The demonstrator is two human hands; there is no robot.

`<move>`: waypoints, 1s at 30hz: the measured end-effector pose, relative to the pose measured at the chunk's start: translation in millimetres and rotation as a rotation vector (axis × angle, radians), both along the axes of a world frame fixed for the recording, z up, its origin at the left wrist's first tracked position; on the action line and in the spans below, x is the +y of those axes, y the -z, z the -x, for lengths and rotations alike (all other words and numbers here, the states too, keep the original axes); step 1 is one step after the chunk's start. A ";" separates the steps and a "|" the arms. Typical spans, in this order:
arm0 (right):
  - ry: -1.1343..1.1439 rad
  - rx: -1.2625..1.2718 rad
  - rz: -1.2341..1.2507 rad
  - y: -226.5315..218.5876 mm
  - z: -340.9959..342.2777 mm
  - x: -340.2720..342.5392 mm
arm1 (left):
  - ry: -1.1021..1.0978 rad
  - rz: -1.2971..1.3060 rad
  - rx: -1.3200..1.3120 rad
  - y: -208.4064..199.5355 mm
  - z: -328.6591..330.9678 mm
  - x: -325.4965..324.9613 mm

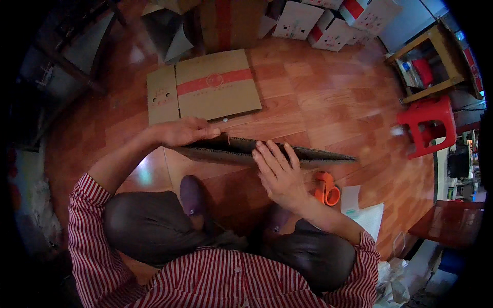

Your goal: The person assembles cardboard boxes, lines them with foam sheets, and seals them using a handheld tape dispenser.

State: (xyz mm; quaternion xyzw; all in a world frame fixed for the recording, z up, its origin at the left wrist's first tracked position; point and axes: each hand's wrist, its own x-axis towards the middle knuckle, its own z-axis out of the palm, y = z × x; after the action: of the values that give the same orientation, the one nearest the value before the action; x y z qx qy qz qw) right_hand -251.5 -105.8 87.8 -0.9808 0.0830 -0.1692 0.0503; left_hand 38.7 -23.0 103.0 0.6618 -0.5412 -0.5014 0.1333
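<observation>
A folded brown cardboard box [221, 155] stands on its edge in front of my knees, with a narrow dark gap between its panels. My left hand [187, 131] is closed on the upper edge near its left end, thumb and fingers pressed together. Towards the right, my right hand [280, 174] lies over the near panel's edge, its fingers reaching across the gap. The right thumb is hidden. Just beyond, another flattened cardboard box [215, 95] with a red stripe lies on the floor. An orange tape dispenser [327, 191] sits right of my right hand.
White cartons [328, 25] are stacked at the back, beside a tall brown carton [231, 23]. A red plastic stool [429, 126] and a wooden stand [431, 56] are at the right. White sheets [367, 218] lie near my right forearm. Tiled floor [303, 113] runs between them.
</observation>
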 end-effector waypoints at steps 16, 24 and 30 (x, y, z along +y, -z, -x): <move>-0.219 0.267 -0.489 -38.7 40.1 6.8 | -0.426 0.577 -0.725 7.9 -2.1 -25.5; -0.359 0.303 -0.183 -22.4 54.5 -9.0 | -0.528 0.701 -0.560 1.5 37.1 -24.1; 0.182 -0.174 -0.653 -12.2 65.3 -35.5 | -0.494 0.807 -0.555 3.2 49.1 -21.7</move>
State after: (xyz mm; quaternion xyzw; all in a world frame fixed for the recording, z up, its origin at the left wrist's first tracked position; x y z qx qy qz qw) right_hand -316.7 -141.3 99.9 -0.8834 0.2151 -0.2207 0.3530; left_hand -10.3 -44.8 99.8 0.7730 -0.5338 -0.0144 0.3425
